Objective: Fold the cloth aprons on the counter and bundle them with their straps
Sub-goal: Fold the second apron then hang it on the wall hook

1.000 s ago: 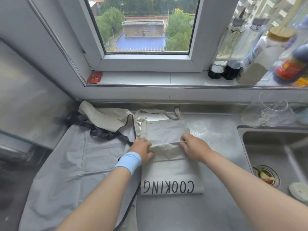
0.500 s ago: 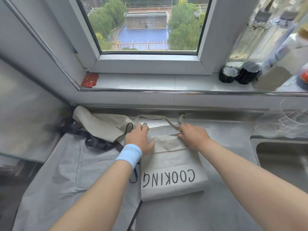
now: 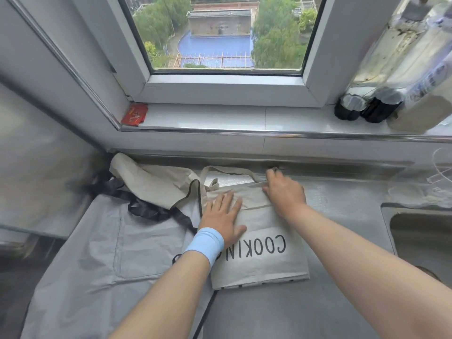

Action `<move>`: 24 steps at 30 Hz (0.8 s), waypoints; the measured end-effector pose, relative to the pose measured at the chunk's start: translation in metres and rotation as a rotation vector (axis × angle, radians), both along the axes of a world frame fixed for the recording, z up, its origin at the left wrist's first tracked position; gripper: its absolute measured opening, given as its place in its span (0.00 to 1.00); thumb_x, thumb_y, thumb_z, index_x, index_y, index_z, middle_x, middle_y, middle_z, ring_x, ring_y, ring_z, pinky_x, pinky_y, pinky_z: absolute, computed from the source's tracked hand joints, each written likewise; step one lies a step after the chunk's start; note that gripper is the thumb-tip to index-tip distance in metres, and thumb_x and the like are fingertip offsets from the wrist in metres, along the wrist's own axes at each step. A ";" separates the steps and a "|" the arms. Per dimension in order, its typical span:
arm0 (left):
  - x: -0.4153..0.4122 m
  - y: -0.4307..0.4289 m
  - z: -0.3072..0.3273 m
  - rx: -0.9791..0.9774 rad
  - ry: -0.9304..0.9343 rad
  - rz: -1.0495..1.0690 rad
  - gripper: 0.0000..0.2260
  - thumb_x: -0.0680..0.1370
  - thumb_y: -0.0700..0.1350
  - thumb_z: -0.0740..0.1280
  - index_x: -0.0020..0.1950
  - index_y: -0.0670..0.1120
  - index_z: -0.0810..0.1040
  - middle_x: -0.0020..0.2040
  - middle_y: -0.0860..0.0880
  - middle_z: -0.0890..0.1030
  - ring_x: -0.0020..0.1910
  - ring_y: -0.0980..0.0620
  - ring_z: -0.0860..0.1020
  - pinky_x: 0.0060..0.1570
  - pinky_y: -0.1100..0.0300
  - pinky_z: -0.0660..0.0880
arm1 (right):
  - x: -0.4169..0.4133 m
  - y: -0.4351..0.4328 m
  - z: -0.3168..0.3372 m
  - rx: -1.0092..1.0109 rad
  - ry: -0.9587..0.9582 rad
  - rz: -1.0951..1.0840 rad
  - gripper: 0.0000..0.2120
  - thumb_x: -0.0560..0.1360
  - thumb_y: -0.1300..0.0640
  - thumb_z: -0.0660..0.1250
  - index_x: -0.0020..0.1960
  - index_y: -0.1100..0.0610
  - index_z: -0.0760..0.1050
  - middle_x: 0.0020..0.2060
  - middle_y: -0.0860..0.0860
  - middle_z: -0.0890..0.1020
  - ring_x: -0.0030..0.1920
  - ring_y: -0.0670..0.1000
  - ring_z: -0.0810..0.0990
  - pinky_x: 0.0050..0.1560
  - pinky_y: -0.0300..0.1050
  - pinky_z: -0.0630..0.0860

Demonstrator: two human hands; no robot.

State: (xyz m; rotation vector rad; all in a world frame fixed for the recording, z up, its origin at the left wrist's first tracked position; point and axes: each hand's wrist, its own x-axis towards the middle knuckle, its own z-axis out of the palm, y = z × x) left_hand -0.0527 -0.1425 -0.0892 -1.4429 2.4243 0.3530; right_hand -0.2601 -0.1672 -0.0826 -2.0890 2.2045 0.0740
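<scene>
Steel counter (image 3: 330,309) is running under a window, sink (image 3: 420,236) sitting at its right edge. Left hand (image 3: 221,217), fingers spread, is pressing the folded beige apron (image 3: 264,263) mid-counter; right hand (image 3: 285,193) is pinching its strap (image 3: 234,170) near the back edge.

steel counter (image 3: 330,311) | white-framed window (image 3: 227,89), daylight | sink (image 3: 420,238) right

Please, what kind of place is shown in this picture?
Most likely a home kitchen. A steel counter runs into a sink on the right, and bottles that look like cooking oils or sauces stand on the windowsill. The folded apron under both hands reads COOKING.
</scene>
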 end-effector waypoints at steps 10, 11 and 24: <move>-0.006 0.028 0.025 -0.067 0.190 -0.053 0.14 0.77 0.45 0.62 0.62 0.51 0.71 0.61 0.49 0.71 0.59 0.44 0.71 0.53 0.54 0.67 | 0.007 0.084 0.008 -0.130 -0.265 0.314 0.11 0.67 0.57 0.69 0.49 0.53 0.73 0.47 0.50 0.73 0.44 0.56 0.75 0.42 0.48 0.70; -0.005 0.038 0.029 -0.013 0.212 -0.067 0.10 0.77 0.46 0.61 0.59 0.50 0.72 0.57 0.48 0.72 0.55 0.43 0.73 0.48 0.55 0.67 | 0.008 0.097 0.010 -0.075 -0.305 0.353 0.09 0.68 0.53 0.68 0.47 0.52 0.72 0.44 0.49 0.72 0.42 0.55 0.74 0.40 0.46 0.68; 0.026 0.118 0.034 0.099 0.081 -0.144 0.36 0.69 0.62 0.69 0.72 0.52 0.62 0.67 0.48 0.66 0.65 0.45 0.65 0.63 0.48 0.68 | 0.018 0.173 0.029 0.099 0.012 0.543 0.12 0.80 0.49 0.56 0.47 0.52 0.76 0.49 0.50 0.81 0.49 0.56 0.81 0.38 0.49 0.74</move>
